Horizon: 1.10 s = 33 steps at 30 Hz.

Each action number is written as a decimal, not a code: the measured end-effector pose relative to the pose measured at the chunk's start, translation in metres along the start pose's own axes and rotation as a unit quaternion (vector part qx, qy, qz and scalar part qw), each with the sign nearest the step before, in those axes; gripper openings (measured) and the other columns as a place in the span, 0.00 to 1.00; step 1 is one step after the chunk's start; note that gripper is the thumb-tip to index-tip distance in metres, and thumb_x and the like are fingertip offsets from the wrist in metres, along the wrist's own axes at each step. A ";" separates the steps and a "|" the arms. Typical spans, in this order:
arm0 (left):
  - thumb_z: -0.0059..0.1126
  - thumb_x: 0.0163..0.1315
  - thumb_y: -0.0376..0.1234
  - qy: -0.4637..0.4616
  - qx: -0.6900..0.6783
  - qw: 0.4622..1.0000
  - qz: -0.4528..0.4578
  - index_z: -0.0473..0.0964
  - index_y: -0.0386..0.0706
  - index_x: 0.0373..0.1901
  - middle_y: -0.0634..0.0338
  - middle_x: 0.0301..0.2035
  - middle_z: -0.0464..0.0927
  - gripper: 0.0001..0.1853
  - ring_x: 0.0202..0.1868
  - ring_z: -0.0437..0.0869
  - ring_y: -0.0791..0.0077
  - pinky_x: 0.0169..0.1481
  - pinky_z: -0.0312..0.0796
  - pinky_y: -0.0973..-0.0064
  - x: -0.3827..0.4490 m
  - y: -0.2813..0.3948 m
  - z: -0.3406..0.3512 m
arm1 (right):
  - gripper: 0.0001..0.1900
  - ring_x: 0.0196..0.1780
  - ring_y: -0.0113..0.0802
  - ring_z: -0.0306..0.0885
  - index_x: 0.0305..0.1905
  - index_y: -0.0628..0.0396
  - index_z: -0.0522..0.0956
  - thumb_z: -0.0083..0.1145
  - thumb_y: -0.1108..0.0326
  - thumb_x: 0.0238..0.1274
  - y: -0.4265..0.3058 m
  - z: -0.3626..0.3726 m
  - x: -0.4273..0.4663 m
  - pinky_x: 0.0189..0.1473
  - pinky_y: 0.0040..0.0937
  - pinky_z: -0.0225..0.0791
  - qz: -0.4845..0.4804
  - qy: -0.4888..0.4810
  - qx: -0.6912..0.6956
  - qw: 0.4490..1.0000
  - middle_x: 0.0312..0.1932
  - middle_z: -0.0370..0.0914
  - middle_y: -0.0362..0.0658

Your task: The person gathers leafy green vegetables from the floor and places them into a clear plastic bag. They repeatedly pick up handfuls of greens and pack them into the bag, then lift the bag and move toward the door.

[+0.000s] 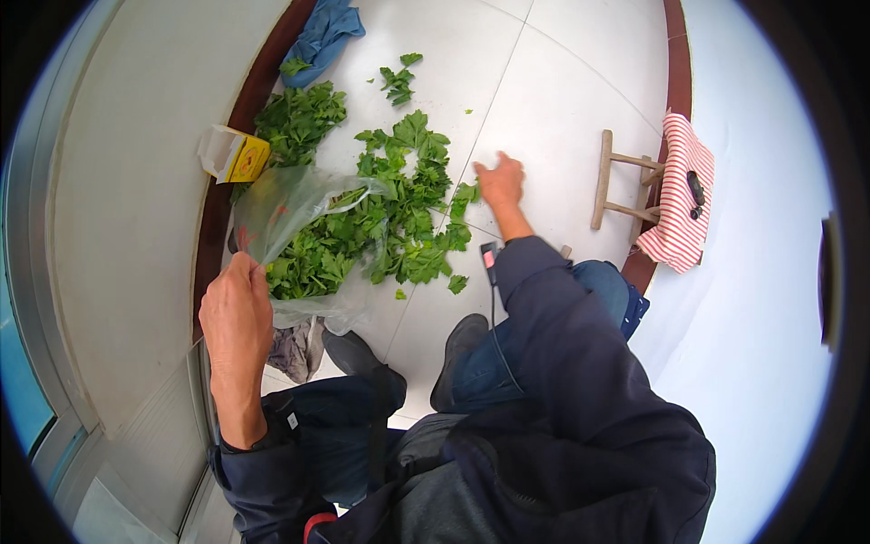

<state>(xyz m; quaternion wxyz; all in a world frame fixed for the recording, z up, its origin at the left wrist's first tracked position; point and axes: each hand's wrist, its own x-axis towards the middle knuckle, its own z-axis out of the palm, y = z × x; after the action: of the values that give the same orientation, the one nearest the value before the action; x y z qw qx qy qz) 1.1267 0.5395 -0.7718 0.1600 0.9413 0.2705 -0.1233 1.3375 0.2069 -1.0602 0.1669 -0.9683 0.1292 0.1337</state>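
My left hand [238, 306] is closed on the edge of a clear plastic bag [279, 211] with red marks. Green leafy stems, which look like celery leaves [312, 265], lie in the bag's open mouth. A loose spread of the same leaves [414, 197] covers the floor just right of the bag. My right hand [501, 182] is over the white tiles at the right edge of this spread, fingers apart, holding nothing visible. Another leafy heap [299, 119] lies behind the bag, and a small sprig [398, 85] lies farther off.
A yellow carton [248, 160] stands by the left wall beside a leafy heap. Blue cloth [323, 41] lies at the far left. A wooden stool [605, 180] with a striped cover stands at the right wall. A grey rag [296, 350] lies near my left shoe [350, 350].
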 end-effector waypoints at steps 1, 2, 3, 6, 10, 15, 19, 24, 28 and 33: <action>0.57 0.73 0.33 0.001 0.000 1.000 0.000 0.74 0.36 0.38 0.40 0.33 0.83 0.08 0.39 0.83 0.35 0.41 0.73 0.47 -0.001 -0.002 0.000 | 0.41 0.74 0.56 0.67 0.72 0.57 0.73 0.70 0.42 0.61 0.012 -0.001 0.008 0.69 0.55 0.69 0.057 -0.010 -0.007 0.998 0.70 0.71 0.57; 0.57 0.73 0.33 0.004 0.002 1.000 0.004 0.74 0.36 0.38 0.40 0.33 0.83 0.08 0.39 0.83 0.35 0.41 0.73 0.46 -0.001 -0.003 0.000 | 0.42 0.73 0.57 0.69 0.73 0.57 0.72 0.69 0.42 0.61 0.017 0.006 0.006 0.70 0.54 0.69 0.061 -0.021 -0.021 0.998 0.69 0.72 0.59; 0.56 0.73 0.33 0.008 0.002 1.000 0.008 0.74 0.36 0.38 0.40 0.33 0.83 0.08 0.39 0.83 0.35 0.41 0.73 0.46 0.000 -0.003 0.001 | 0.43 0.72 0.58 0.70 0.74 0.58 0.71 0.68 0.41 0.62 0.020 0.011 0.002 0.70 0.54 0.69 0.084 -0.047 -0.048 0.994 0.68 0.73 0.60; 0.56 0.74 0.33 -0.001 0.007 1.000 0.014 0.75 0.36 0.38 0.40 0.33 0.83 0.09 0.40 0.84 0.36 0.42 0.73 0.46 0.004 -0.004 0.002 | 0.36 0.72 0.56 0.72 0.71 0.56 0.75 0.65 0.44 0.66 0.003 0.038 -0.041 0.72 0.49 0.68 -0.076 -0.131 0.038 0.988 0.66 0.76 0.59; 0.56 0.74 0.34 -0.009 0.013 1.000 0.025 0.75 0.36 0.38 0.41 0.33 0.84 0.09 0.40 0.84 0.36 0.43 0.74 0.46 0.013 -0.003 0.004 | 0.27 0.69 0.52 0.74 0.65 0.52 0.80 0.65 0.51 0.67 -0.011 0.043 -0.094 0.68 0.48 0.70 -0.089 -0.116 0.133 0.980 0.64 0.76 0.53; 0.56 0.74 0.34 0.002 -0.004 0.999 0.045 0.75 0.34 0.38 0.39 0.32 0.82 0.11 0.38 0.82 0.35 0.41 0.72 0.49 0.015 -0.005 0.006 | 0.31 0.69 0.55 0.73 0.70 0.50 0.74 0.69 0.57 0.63 0.040 0.024 -0.098 0.67 0.50 0.70 0.274 -0.030 0.104 0.955 0.69 0.71 0.52; 0.55 0.75 0.34 -0.001 -0.012 0.999 0.036 0.75 0.33 0.38 0.39 0.31 0.81 0.11 0.37 0.81 0.34 0.40 0.71 0.51 0.015 -0.006 0.006 | 0.30 0.71 0.56 0.70 0.71 0.51 0.73 0.63 0.62 0.65 0.060 0.032 -0.069 0.68 0.50 0.70 0.298 0.042 0.086 0.950 0.71 0.69 0.52; 0.56 0.74 0.34 -0.033 0.014 0.999 0.023 0.74 0.35 0.38 0.40 0.33 0.83 0.11 0.40 0.83 0.36 0.42 0.72 0.46 0.013 0.000 0.003 | 0.21 0.71 0.54 0.72 0.64 0.52 0.81 0.55 0.66 0.67 0.033 0.055 -0.063 0.68 0.47 0.71 -0.025 -0.028 -0.015 0.999 0.72 0.72 0.50; 0.57 0.74 0.35 -0.018 0.012 0.999 0.037 0.74 0.35 0.37 0.40 0.32 0.83 0.11 0.39 0.83 0.36 0.42 0.72 0.46 0.016 0.002 0.001 | 0.18 0.67 0.52 0.75 0.58 0.52 0.83 0.59 0.63 0.66 0.031 0.058 -0.105 0.67 0.47 0.71 0.046 -0.073 0.136 0.987 0.65 0.78 0.51; 0.56 0.74 0.35 -0.019 0.011 0.999 0.032 0.74 0.35 0.38 0.38 0.32 0.81 0.11 0.39 0.81 0.34 0.41 0.72 0.48 0.018 -0.002 0.003 | 0.29 0.66 0.61 0.75 0.67 0.55 0.75 0.67 0.55 0.64 0.071 0.069 -0.156 0.70 0.53 0.68 0.436 0.026 0.111 0.893 0.67 0.75 0.59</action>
<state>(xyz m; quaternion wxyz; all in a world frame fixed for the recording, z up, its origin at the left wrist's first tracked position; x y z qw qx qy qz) 1.1397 0.5482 -0.7807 0.1583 0.9486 0.2359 -0.1394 1.1565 0.1993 -1.0963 0.1943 -0.7932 0.5567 0.1523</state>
